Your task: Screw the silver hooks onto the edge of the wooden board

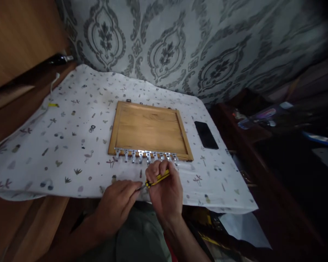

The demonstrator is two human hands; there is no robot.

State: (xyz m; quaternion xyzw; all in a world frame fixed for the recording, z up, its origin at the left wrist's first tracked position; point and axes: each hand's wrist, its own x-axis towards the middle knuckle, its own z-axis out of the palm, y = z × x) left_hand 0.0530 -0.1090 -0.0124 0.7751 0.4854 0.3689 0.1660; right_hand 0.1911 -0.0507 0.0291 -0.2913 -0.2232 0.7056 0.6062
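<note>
My right hand (165, 193) is wrapped round the yellow and black handle of a screwdriver (159, 178). Its thin metal shaft points left, to my left hand (117, 198), whose fingers are closed at the shaft's end; the tip is hidden there. Just beyond my hands, a wooden board with a raised frame (150, 125) lies flat on the patterned cloth. Along the board's near edge runs a metal rail with several metal hooks (141, 156) that hang toward me. My right hand partly covers the hooks at the right end.
A black phone (206, 135) lies right of the board on the white printed cloth (79, 145). A small yellow object (53, 105) sits at the left edge. Beyond the cloth is patterned wallpaper (166, 47). A dark wooden surface with a clear bottle (265, 114) stands at right.
</note>
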